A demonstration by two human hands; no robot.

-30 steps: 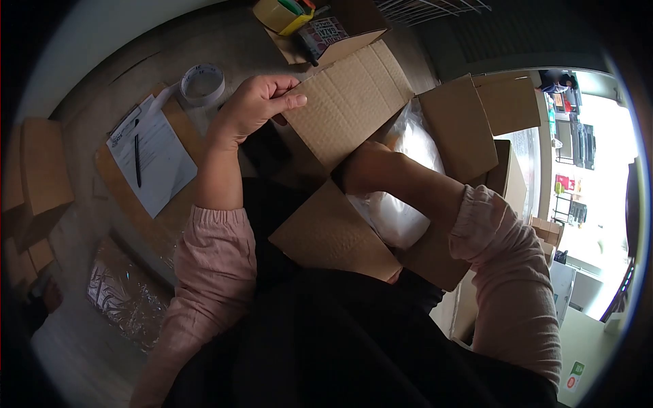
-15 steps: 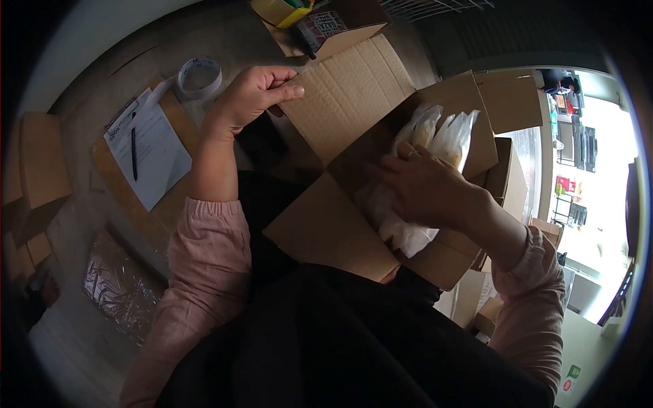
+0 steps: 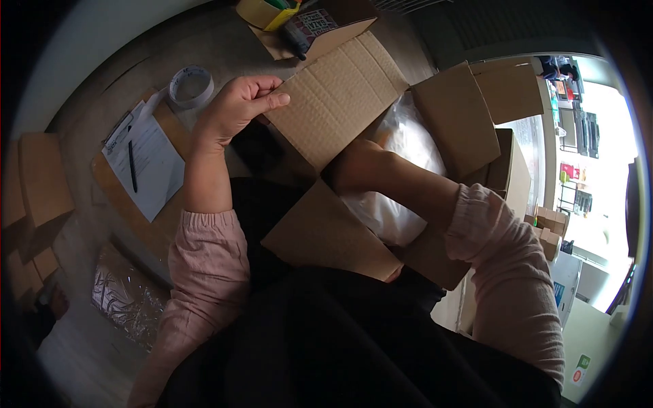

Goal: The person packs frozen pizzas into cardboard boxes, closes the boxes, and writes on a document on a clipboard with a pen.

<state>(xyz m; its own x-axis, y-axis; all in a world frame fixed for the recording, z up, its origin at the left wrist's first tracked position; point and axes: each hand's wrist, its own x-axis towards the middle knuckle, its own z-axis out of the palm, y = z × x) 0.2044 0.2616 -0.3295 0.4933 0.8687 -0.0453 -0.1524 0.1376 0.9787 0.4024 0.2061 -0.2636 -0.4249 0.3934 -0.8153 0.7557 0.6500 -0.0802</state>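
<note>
An open cardboard box [image 3: 462, 102] sits tilted in front of me, its flaps spread outward. My left hand [image 3: 241, 102] pinches the corner of the far left flap [image 3: 347, 95] between thumb and fingers. Inside the box lie white translucent plastic bags [image 3: 401, 211], bunched along the side. My right hand [image 3: 357, 166] reaches down into the box beside the bags; its fingers are lost in the shadow behind the flap, so whether they grip anything is hidden.
Left of the box, a clipboard with papers [image 3: 153, 166] carries a black pen [image 3: 132, 166]. A tape roll [image 3: 190, 87] stands near it. Another open box [image 3: 340, 30] with items is at the top. Stacked cartons [image 3: 44, 180] and a shiny plastic-wrapped package [image 3: 129, 299] are at left.
My right hand has moved left and deeper into the box, off the top of the plastic bags, which now lie lower inside. My left hand still holds the flap.
</note>
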